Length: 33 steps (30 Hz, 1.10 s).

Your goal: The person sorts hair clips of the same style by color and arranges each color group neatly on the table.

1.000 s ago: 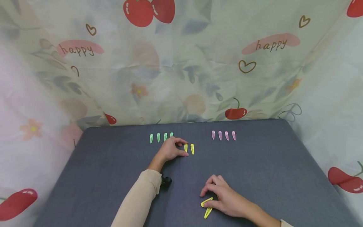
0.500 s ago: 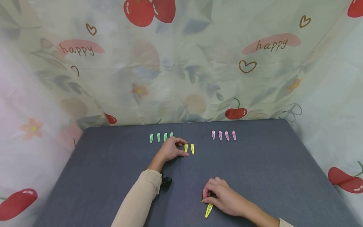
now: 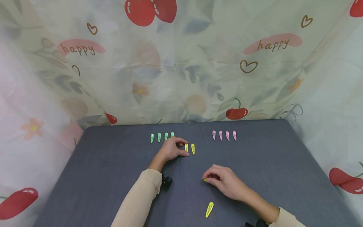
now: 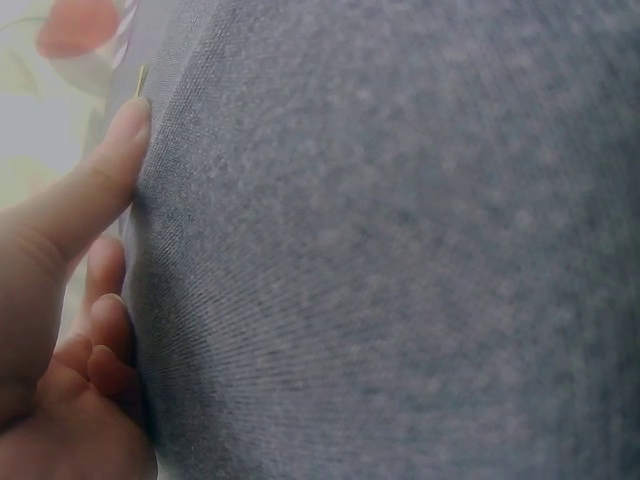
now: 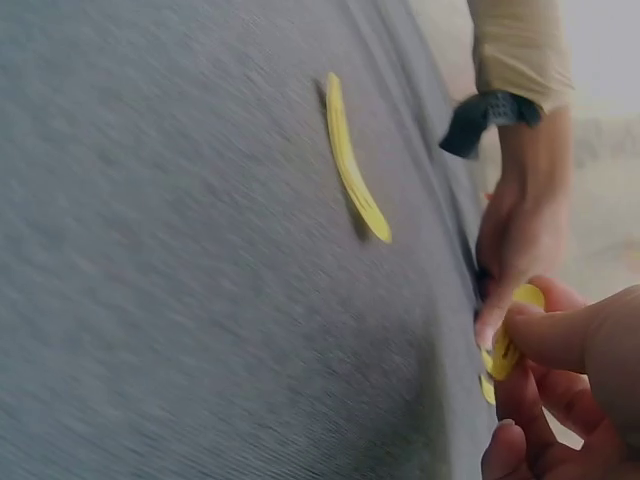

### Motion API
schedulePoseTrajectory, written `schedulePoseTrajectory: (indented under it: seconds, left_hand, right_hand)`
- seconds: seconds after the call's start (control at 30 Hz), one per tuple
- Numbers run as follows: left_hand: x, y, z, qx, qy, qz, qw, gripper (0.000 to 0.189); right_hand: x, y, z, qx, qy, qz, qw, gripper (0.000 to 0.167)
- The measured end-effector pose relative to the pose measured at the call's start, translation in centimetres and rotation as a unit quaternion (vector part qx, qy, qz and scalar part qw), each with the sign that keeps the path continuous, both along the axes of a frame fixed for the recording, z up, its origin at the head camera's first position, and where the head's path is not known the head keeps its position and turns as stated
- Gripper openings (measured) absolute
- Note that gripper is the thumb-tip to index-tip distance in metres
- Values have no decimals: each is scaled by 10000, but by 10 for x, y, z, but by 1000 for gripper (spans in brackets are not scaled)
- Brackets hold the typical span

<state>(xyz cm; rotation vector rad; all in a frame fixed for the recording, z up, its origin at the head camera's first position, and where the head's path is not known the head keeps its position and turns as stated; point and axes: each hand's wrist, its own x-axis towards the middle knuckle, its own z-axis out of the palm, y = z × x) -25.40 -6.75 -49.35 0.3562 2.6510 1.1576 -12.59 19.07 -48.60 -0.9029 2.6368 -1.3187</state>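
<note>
My left hand rests on the grey table in the head view, thumb and forefinger at the two ends of a yellow snap hair clip. Just right of it lies a second yellow clip. Above the table nearer me, my right hand pinches another yellow hair clip between thumb and fingers; the head view shows only a bit of it. One more yellow clip lies alone below that hand. In the left wrist view the left thumb touches the cloth, and a thin yellow edge shows past its tip.
A row of several green hair clips lies at the back left, partly behind the left hand. Several pink clips form a row at the back right. Printed curtains hang behind and beside the grey table.
My right hand has picked one yellow clip off the near pair and moved it up and away from me; the other stays lying. The left hand has kept its place.
</note>
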Motion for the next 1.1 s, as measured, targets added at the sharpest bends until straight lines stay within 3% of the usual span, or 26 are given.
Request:
schedulePoseTrajectory:
  seconds: [0.23,0.53,1.1]
  left_hand:
    - [-1,1,-1,-62,-44,35,10000,49]
    - [-3,1,-4,-98,-45,31,9999,49]
    - [-3,1,-3,-42,-92,78,9999,48]
  right_hand:
    - [-21,0,7,-91,-446,-769,9960,6]
    - [-45,0,6,-248,-134,-1287,9913,12]
    - [-87,-20,-9,-151,-223,-2057,9782,9]
